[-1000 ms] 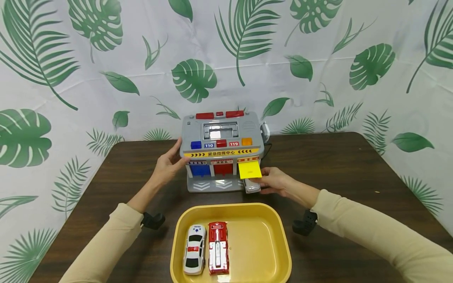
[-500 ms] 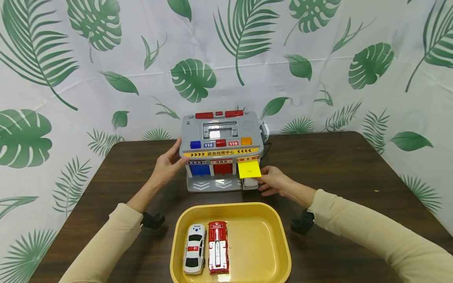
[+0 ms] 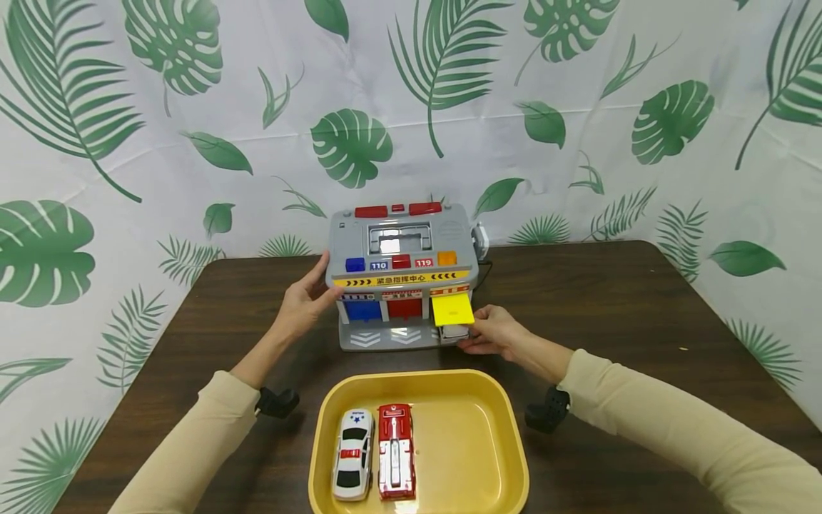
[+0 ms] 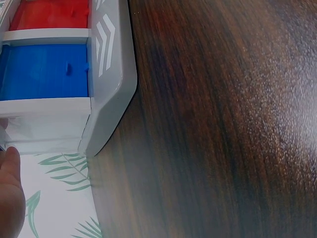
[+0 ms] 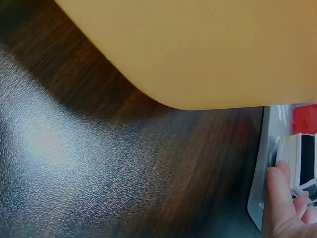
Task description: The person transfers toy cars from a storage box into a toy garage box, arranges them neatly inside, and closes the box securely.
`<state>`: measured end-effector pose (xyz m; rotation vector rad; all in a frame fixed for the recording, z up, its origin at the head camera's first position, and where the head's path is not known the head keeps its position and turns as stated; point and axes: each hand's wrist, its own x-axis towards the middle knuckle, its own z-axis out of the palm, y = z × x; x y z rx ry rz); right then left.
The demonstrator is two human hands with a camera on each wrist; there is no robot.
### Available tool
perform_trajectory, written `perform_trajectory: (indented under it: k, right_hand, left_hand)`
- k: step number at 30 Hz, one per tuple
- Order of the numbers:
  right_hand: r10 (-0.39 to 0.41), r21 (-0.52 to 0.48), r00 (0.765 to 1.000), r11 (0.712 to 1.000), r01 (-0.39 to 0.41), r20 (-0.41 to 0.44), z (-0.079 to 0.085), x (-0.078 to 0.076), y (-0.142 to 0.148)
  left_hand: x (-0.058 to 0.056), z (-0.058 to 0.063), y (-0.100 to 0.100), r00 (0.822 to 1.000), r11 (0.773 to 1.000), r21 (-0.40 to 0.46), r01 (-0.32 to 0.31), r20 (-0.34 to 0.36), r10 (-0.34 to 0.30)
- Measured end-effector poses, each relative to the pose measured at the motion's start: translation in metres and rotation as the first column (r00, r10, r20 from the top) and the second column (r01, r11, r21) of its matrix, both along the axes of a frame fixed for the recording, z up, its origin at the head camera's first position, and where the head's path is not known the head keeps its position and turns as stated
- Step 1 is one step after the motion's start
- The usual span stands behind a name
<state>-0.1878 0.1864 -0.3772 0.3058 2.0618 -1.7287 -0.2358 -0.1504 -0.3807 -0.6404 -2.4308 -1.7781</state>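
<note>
A grey toy emergency station (image 3: pixel 349 339) with blue, red and yellow doors stands at the table's back. My left hand (image 3: pixel 303 303) grips its left end, thumb toward the front and fingers up the side. In the left wrist view, part of the left hand (image 4: pixel 11 198) shows beside the white end wall. The yellow door (image 3: pixel 453 310) is swung up. Under it a white toy car (image 3: pixel 454 331) sits mostly inside the bay, its front hidden. My right hand (image 3: pixel 497 333) holds the car's outer end; in the right wrist view, fingers (image 5: pixel 281 191) lie along its end and side.
A yellow tray (image 3: pixel 449 376) stands in front of the station, holding a white police car (image 3: pixel 350 471) and a red fire truck (image 3: pixel 394 421). A white handset (image 3: pixel 480 240) with a dark cord hangs on the station's right side. A leaf-patterned cloth (image 3: pixel 257 193) rises behind the table.
The white toy car has gone deeper into the right bay under the raised yellow door. The right hand's fingers have shifted round to its outer end. The left hand has stayed put.
</note>
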Motion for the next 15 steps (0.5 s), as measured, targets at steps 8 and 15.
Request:
perform_trajectory:
  k: [8,15]
  right_hand:
    - [-0.068,-0.117,0.997,0.991,0.063,-0.033,-0.0015,0.0012,0.0018]
    - [-0.098,-0.136,0.994,0.987,0.091,-0.051,-0.0008,0.0044,-0.002]
  left_hand:
    - [-0.0003,-0.001,-0.0001,1.0,1.0,0.01,0.008,-0.007,-0.008]
    - [-0.0006,-0.0013,-0.0006,1.0,1.0,0.018,0.011,0.002,-0.011]
